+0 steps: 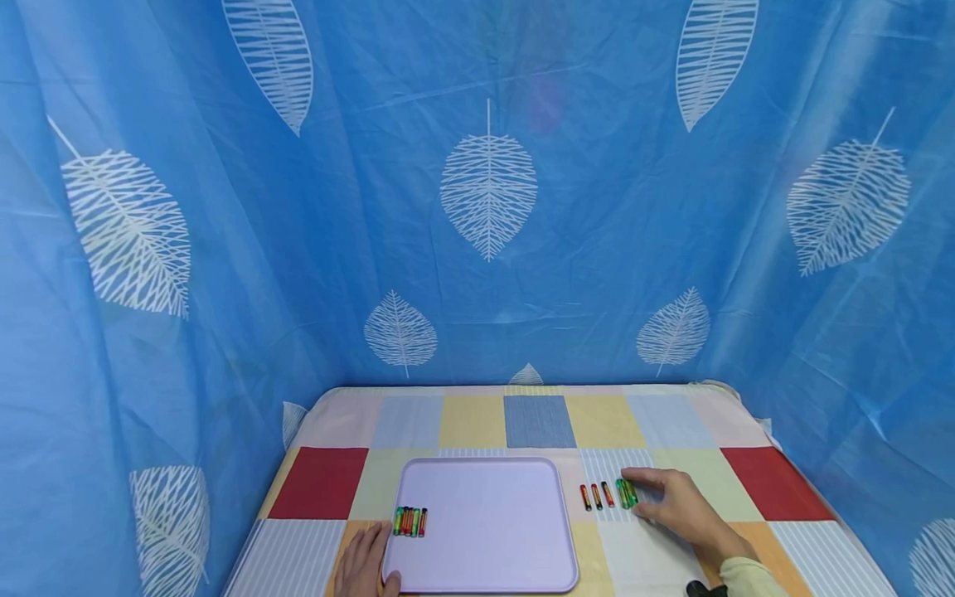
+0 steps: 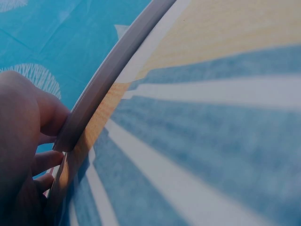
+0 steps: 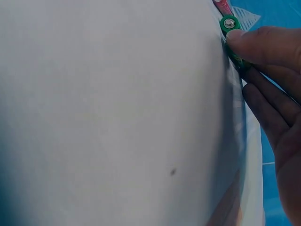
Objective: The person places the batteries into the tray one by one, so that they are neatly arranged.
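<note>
Two bare hands are showing in the head view, above a patchwork-covered worktop [image 1: 535,421] that a blue leaf-patterned curtain [image 1: 597,232] is surrounding. The left hand [image 1: 364,560] is resting at the near left corner of a lilac tray [image 1: 492,531], its fingers lying relaxed and spread from the thumb; just beside them, a row of red and green batteries [image 1: 410,522] is lying inside the tray's left edge. Right of the tray, three red-and-black batteries [image 1: 597,497] are lying on the worktop, and the right hand [image 1: 682,507] is pinching at a pair of green batteries [image 1: 627,493] beside them. In the left wrist view, the thumb is touching the tray's rim. In the right wrist view, thumb and fingers are holding a green battery narrowly between them, near the cloth.
</note>
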{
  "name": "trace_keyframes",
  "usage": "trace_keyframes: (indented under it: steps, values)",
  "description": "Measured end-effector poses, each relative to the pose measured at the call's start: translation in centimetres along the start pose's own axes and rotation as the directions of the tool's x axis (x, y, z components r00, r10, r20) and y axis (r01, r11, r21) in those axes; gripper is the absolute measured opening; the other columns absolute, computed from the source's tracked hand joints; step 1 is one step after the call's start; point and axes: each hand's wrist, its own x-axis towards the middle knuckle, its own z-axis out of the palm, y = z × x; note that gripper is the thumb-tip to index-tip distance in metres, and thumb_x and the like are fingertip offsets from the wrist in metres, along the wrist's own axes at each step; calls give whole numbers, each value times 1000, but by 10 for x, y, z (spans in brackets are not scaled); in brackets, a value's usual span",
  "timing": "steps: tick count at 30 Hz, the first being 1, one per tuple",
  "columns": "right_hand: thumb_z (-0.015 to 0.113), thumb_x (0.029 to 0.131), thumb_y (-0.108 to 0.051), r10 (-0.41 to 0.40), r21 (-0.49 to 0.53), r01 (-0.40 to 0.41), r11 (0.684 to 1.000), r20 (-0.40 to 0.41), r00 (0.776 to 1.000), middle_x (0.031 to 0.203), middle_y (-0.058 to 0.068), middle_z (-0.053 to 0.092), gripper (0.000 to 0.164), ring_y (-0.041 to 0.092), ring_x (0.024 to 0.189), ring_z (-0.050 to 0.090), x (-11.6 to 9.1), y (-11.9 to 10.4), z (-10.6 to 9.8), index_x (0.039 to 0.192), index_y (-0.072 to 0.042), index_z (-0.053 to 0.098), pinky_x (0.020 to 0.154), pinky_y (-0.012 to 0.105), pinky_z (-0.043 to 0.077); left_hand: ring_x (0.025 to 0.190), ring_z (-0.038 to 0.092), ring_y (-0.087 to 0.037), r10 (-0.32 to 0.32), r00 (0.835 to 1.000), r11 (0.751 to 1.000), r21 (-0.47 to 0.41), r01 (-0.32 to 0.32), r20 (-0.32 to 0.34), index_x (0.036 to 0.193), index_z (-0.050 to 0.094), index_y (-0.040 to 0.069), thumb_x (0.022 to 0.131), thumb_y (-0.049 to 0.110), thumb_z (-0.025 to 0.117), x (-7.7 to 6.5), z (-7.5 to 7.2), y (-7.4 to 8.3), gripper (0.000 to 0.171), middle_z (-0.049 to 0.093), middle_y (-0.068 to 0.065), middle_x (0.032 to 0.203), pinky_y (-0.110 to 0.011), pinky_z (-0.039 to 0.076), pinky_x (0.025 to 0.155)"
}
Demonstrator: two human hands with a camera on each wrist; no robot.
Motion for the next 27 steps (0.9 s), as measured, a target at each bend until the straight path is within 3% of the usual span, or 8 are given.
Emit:
trace_keyframes:
  steps: [3,10,19,27]
  values:
    - [93,81,-5,6,-12,-7,1000,-18,1000,136,10,77,56,37,132,71,-1,-3,-1,134,-9,78,109,55,59,151,33,-57,-6,1000,1000,-4,6,-1,154,57,-1,90,17,67,-1,0,1,67,53,-27,158,-85,22,122]
    - [93,81,-5,33,53,-31,998,-43,999,134,11,78,56,36,127,73,-6,-19,1,135,-7,78,107,56,60,151,34,-57,6,1000,1000,3,-6,-12,154,57,-2,90,17,68,-3,-1,1,67,53,-27,158,-86,23,121]
    - [94,84,-12,-97,89,102,991,-60,994,130,7,80,53,28,119,77,-10,-51,26,134,-6,78,102,49,64,151,33,-57,2,1000,1000,-7,-2,4,154,57,-2,90,17,69,-1,-2,0,68,52,-27,158,-86,22,121]
    - [92,87,-14,-266,174,275,946,-73,961,129,16,80,52,27,114,79,-3,-81,60,134,-1,76,95,45,67,152,32,-56,-2,1000,1000,-3,2,7,154,57,-2,90,17,68,-2,-2,2,67,52,-26,158,-86,22,121]
